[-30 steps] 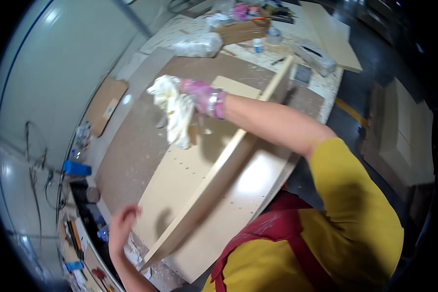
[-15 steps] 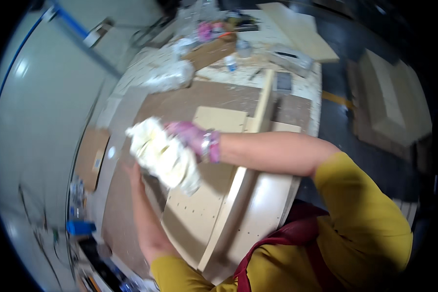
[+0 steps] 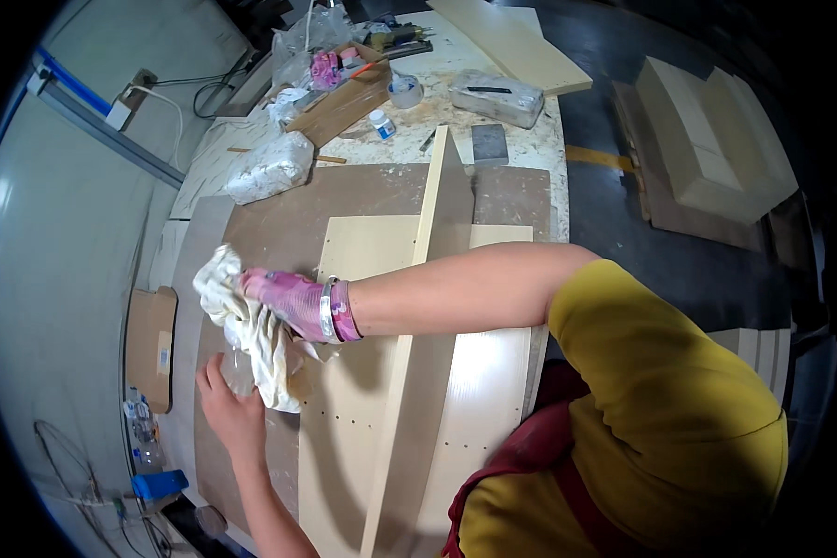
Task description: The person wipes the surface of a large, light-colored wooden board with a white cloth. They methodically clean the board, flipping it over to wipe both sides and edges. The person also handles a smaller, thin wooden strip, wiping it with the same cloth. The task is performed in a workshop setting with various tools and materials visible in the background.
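My right hand, in a pink and purple glove with a silvery band at the wrist, grips a crumpled white cloth. The cloth hangs over the left edge of a cream panel. Just below it, my bare left hand has its fingers curled round a clear plastic container, partly hidden by the cloth; its exact kind is unclear. A long cream board stands on edge across the flat panels, under my right forearm. Rows of small holes run along the panels.
A brown sheet lies under the panels. Toward the far end are a grey block, a small white bottle, a tape roll, wrapped bundles and a cardboard piece. Stacked boxes stand on the right.
The cloth in my right hand has come down from a raised, bunched position and now hangs more spread out. My left hand shows more clearly beneath it. The whole view has shifted.
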Available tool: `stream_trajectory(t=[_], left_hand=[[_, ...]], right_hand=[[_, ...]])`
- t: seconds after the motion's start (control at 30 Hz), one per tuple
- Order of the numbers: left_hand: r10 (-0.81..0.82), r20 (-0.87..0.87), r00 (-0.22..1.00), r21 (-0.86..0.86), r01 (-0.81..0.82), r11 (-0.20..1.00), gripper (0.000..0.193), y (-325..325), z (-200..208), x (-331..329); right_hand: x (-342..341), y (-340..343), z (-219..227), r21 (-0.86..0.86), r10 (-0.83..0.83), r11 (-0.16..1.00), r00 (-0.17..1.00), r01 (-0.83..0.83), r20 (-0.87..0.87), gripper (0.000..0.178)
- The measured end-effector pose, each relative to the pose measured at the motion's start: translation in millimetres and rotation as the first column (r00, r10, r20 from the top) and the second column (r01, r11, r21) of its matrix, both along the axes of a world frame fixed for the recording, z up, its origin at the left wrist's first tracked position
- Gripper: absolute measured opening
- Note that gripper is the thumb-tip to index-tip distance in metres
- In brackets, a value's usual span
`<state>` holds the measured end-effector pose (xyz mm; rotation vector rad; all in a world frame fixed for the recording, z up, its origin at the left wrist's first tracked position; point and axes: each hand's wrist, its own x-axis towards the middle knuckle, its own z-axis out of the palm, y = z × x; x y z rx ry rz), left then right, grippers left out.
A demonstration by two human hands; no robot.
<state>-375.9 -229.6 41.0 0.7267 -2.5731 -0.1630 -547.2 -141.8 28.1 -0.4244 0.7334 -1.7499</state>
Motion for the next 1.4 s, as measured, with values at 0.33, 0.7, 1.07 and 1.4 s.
stream_trajectory(t=[0.33, 0.7, 1.07, 1.4], left_hand=[[0.103, 0.221, 0.97, -0.645, 0.066, 0.761, 0.04, 6.8, 58.7, -6.1], [0.131, 0.328, 0.936, -0.785, 0.192, 0.589, 0.027, -0.8, 105.7, -1.0], [0.039, 0.265, 0.963, -0.52, 0.108, 0.847, 0.038, -15.1, 65.1, 2.5], [0.409, -0.27, 0.872, 0.537, -0.216, 0.815, 0.057, -132.0, -86.6, 15.0]], right_hand=[[0.0, 12.0, 3.8, 0.048, 0.125, 0.988, 0.949, -0.145, 0.29, 0.03], [-3.0, 4.4, -0.1, 0.141, 0.154, 0.969, 0.94, -0.205, 0.304, 0.032], [-12.3, -13.0, -25.0, 0.009, 0.258, 0.964, 0.939, -0.266, 0.227, 0.028], [-3.5, 10.4, 2.9, 0.221, 0.057, 0.973, 0.995, -0.073, 0.081, 0.023]])
